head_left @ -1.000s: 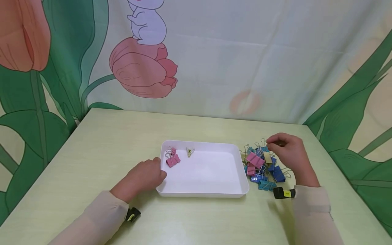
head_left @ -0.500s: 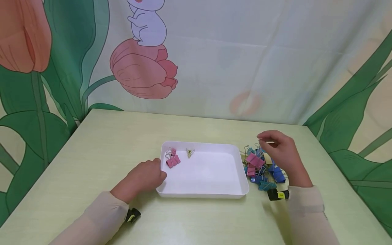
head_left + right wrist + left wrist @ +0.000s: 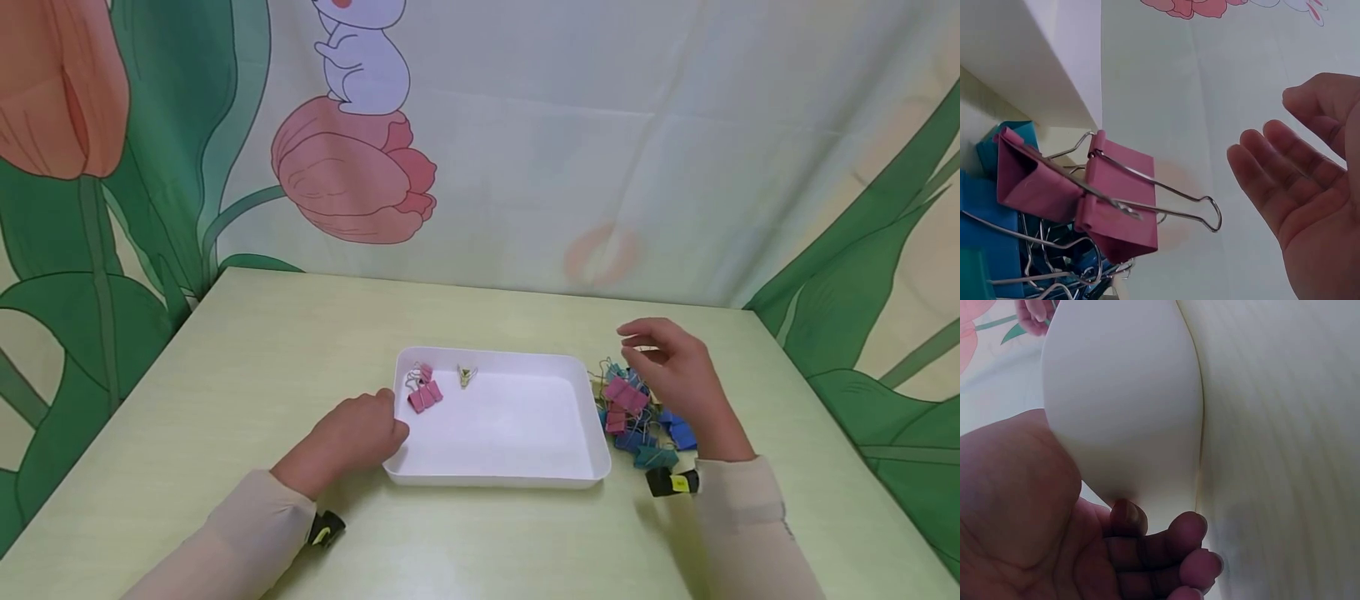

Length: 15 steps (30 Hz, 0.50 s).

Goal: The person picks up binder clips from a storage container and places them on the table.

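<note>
A white tray (image 3: 510,433) sits mid-table, and my left hand (image 3: 358,435) grips its left end. The left wrist view shows curled fingers (image 3: 1188,531) at the tray's outer wall (image 3: 1125,381). Pink binder clips (image 3: 425,397) and a small yellow binder clip (image 3: 465,377) lie inside, towards the back left. Right of the tray is a heap of pink, blue and teal binder clips, with a pink binder clip (image 3: 627,395) on top. Above this heap is my right hand (image 3: 678,371), partly hiding it. Its thumb and fingers (image 3: 1272,150) stand apart, holding nothing.
The pale tabletop (image 3: 300,333) meets a printed cloth backdrop (image 3: 525,167) at the back. A teal binder clip (image 3: 656,457) lies at the heap's front and a blue one (image 3: 681,433) at its right. The heap is close against the tray's right end.
My right hand has moved left over the heap towards the tray, and its fingers have spread apart. The left hand, the tray and the clips inside have stayed in place.
</note>
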Each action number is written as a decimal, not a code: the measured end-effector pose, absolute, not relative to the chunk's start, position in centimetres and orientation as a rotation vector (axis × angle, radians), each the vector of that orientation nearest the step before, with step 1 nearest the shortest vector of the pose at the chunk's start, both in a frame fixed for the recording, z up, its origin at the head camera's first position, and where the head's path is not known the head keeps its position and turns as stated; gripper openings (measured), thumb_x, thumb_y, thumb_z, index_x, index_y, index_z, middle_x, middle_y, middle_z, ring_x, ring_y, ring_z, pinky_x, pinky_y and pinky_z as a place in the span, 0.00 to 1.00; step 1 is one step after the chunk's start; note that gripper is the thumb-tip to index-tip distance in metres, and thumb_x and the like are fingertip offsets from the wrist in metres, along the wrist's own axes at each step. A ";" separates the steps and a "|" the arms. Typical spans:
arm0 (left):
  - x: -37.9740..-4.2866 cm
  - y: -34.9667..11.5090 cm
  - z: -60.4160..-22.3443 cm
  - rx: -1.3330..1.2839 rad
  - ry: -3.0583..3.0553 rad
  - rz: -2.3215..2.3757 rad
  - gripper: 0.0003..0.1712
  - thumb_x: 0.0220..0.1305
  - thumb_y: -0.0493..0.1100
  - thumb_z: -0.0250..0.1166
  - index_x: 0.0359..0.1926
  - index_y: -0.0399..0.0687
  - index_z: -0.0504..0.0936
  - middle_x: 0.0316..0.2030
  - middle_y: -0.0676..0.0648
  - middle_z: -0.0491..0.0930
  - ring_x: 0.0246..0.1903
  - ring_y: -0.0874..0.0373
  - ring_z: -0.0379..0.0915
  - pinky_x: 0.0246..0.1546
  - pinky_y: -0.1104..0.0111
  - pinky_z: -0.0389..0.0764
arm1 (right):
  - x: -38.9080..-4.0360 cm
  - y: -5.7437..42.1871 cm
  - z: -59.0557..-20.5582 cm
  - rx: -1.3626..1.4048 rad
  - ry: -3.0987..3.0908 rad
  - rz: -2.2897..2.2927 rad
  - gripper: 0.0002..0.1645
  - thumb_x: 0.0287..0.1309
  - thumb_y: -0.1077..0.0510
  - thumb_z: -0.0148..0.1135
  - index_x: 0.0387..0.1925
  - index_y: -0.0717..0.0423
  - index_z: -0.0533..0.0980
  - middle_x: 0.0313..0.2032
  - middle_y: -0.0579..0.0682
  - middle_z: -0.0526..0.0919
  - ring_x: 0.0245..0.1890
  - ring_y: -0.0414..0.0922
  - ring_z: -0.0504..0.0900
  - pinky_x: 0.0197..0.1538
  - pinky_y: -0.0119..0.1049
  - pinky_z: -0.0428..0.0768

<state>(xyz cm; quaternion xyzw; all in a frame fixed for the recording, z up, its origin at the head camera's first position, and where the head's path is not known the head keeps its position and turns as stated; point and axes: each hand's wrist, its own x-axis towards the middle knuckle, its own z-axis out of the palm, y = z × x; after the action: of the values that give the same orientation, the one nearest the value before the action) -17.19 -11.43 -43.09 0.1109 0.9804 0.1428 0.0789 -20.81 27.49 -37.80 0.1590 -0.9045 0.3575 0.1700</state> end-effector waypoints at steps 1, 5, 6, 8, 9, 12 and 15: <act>-17.2 -11.4 -43.1 0.330 2.931 0.430 0.19 0.62 0.45 0.50 0.42 0.29 0.71 0.22 0.44 0.71 0.20 0.52 0.65 0.22 0.65 0.64 | -20.8 27.4 -37.9 0.464 -2.567 1.011 0.16 0.64 0.55 0.59 0.53 0.50 0.77 0.51 0.50 0.80 0.49 0.48 0.81 0.46 0.17 0.73; -17.1 -11.4 -43.1 0.330 2.928 0.429 0.19 0.62 0.45 0.50 0.42 0.30 0.71 0.22 0.44 0.71 0.20 0.52 0.65 0.21 0.65 0.64 | -20.9 27.1 -38.1 0.517 -2.544 1.006 0.16 0.64 0.57 0.59 0.52 0.51 0.77 0.51 0.50 0.80 0.49 0.47 0.81 0.46 0.16 0.73; -17.1 -11.4 -43.1 0.330 2.927 0.429 0.19 0.62 0.45 0.50 0.42 0.30 0.71 0.22 0.44 0.71 0.20 0.52 0.65 0.21 0.65 0.64 | -20.9 27.0 -38.1 0.530 -2.539 1.005 0.16 0.64 0.57 0.59 0.52 0.51 0.77 0.51 0.50 0.80 0.49 0.47 0.81 0.46 0.16 0.73; -17.2 -11.5 -43.1 0.333 2.929 0.426 0.19 0.62 0.45 0.50 0.42 0.30 0.71 0.22 0.44 0.71 0.20 0.52 0.65 0.22 0.65 0.64 | -20.9 26.9 -38.2 0.549 -2.531 1.007 0.16 0.64 0.57 0.59 0.53 0.52 0.77 0.51 0.50 0.80 0.49 0.47 0.81 0.46 0.16 0.73; -17.1 -11.5 -43.1 0.335 2.929 0.426 0.19 0.62 0.45 0.50 0.42 0.30 0.71 0.22 0.44 0.71 0.20 0.52 0.65 0.22 0.65 0.64 | -20.9 26.8 -38.2 0.557 -2.528 1.008 0.16 0.64 0.57 0.59 0.53 0.52 0.77 0.51 0.50 0.80 0.49 0.47 0.81 0.46 0.16 0.73; -17.1 -11.5 -43.1 0.333 2.929 0.433 0.19 0.62 0.45 0.50 0.42 0.30 0.71 0.22 0.44 0.71 0.20 0.52 0.65 0.21 0.65 0.64 | -20.9 26.3 -38.1 0.576 -2.525 1.024 0.16 0.63 0.57 0.60 0.53 0.52 0.77 0.51 0.50 0.80 0.49 0.47 0.81 0.47 0.16 0.73; -17.1 -11.5 -43.1 0.327 2.931 0.438 0.19 0.62 0.45 0.50 0.42 0.30 0.71 0.22 0.44 0.71 0.19 0.53 0.64 0.21 0.65 0.63 | -20.9 25.8 -38.0 0.604 -2.521 1.051 0.16 0.63 0.58 0.60 0.52 0.53 0.77 0.51 0.50 0.79 0.49 0.47 0.81 0.47 0.17 0.74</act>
<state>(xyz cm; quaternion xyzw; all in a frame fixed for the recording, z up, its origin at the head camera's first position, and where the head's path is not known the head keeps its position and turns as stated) -17.07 -11.53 -43.09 0.1093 0.9799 0.1464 0.0798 -20.90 25.81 -37.96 0.2128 -0.8879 0.3702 0.1710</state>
